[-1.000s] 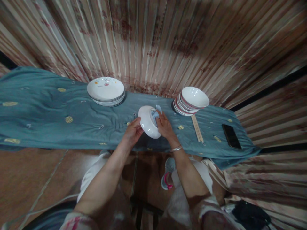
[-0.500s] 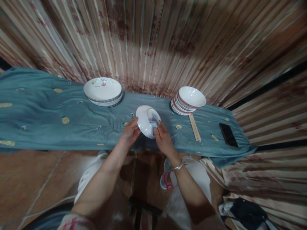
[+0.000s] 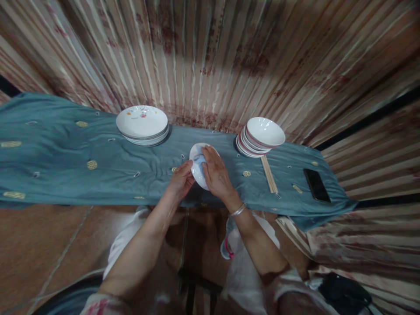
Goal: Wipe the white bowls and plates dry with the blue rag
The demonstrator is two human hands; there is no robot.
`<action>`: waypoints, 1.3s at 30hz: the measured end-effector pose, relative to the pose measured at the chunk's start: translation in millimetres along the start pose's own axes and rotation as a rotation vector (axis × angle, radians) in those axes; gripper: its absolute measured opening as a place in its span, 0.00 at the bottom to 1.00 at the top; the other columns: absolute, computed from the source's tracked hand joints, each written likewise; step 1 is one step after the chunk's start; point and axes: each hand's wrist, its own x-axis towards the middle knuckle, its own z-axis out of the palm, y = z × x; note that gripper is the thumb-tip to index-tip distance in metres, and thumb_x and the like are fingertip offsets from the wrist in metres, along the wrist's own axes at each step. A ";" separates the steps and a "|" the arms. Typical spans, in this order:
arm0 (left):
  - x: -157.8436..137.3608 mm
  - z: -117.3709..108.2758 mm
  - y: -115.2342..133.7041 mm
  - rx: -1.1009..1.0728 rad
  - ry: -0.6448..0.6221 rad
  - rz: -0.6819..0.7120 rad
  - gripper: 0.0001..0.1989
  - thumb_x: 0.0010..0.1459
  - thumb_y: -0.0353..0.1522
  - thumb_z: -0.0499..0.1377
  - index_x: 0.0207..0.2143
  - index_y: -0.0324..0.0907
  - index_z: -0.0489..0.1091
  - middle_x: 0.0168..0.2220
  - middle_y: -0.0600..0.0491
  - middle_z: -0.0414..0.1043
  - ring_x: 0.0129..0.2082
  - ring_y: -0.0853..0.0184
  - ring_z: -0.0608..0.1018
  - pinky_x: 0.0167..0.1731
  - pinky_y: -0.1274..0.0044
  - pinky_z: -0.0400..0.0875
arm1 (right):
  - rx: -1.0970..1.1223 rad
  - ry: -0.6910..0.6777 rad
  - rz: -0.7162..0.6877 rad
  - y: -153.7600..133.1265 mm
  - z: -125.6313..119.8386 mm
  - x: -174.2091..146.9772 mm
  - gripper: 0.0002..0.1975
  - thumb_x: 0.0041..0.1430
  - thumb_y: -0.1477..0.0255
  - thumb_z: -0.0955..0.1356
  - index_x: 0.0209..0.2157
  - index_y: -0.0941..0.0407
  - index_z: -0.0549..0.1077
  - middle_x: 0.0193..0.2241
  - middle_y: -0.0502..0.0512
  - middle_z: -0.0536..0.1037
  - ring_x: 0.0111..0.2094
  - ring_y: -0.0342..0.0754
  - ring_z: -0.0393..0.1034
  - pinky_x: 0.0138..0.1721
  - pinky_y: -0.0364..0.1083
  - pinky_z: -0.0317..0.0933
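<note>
My left hand (image 3: 181, 179) pinches the near left edge of a small white dish (image 3: 198, 176), thumb on top. The dish is tilted and held above the tablecloth. My right hand (image 3: 216, 173) presses a light blue cloth (image 3: 197, 159) against the dish, its fingers laid across the upper right part. Much of the cloth and the dish's right side is hidden under that hand. A silver bangle (image 3: 238, 210) circles my right wrist.
A stack of flower-patterned plates (image 3: 142, 122) stands at the back left. Several stacked bowls (image 3: 260, 135) are at the back right, with chopsticks (image 3: 269, 175) before them. A black phone (image 3: 316, 185) lies far right on the green tablecloth (image 3: 59, 162). Curtains (image 3: 197, 65) hang behind.
My right hand has slid up over the dish with the cloth, from its lower right edge to its upper part. My left hand keeps its hold, and the dish has turned slightly.
</note>
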 end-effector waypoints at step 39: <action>-3.5 3.7 -1.2 -0.001 0.026 0.015 0.03 0.53 0.27 0.65 0.28 0.36 0.74 0.24 0.53 0.77 0.24 0.71 0.77 0.34 0.78 0.74 | 0.163 0.146 0.442 31.3 10.5 -56.0 0.23 0.67 0.67 0.55 0.58 0.61 0.64 0.56 0.67 0.70 0.57 0.54 0.66 0.59 0.56 0.59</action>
